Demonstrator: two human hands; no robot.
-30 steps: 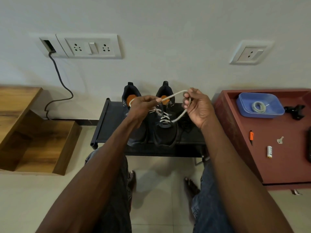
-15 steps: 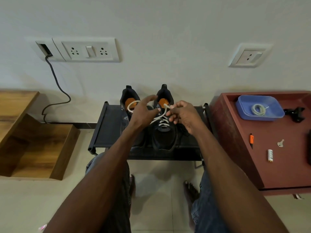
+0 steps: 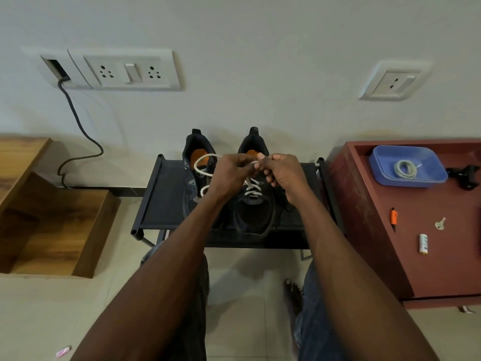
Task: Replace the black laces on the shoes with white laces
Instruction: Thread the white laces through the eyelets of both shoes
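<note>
Shoes: two black shoes (image 3: 253, 204) stand side by side on a low black rack (image 3: 166, 204) against the far wall, toes toward the viewer, likely so the eyelets face the person working.
White lace: a white lace (image 3: 252, 187) already crisscrosses the right-hand shoe; its loose end loops out to the left over the other shoe's opening.
Left hand: the left hand (image 3: 229, 175) hovers above the shoes, fingers curled around the lace, probably keeping it taut.
Right hand: the right hand (image 3: 283, 173) meets it, fingertips pinching the lace near the shoe's collar, seemingly to tie or thread the top.
Spare lace: a coiled white lace (image 3: 405, 169) waits in a blue tray (image 3: 426, 157) on the red cabinet (image 3: 369, 217) at right, probably for the second shoe.
Black laces: what looks like a dark lace lies right of the shoe, unclear.
</note>
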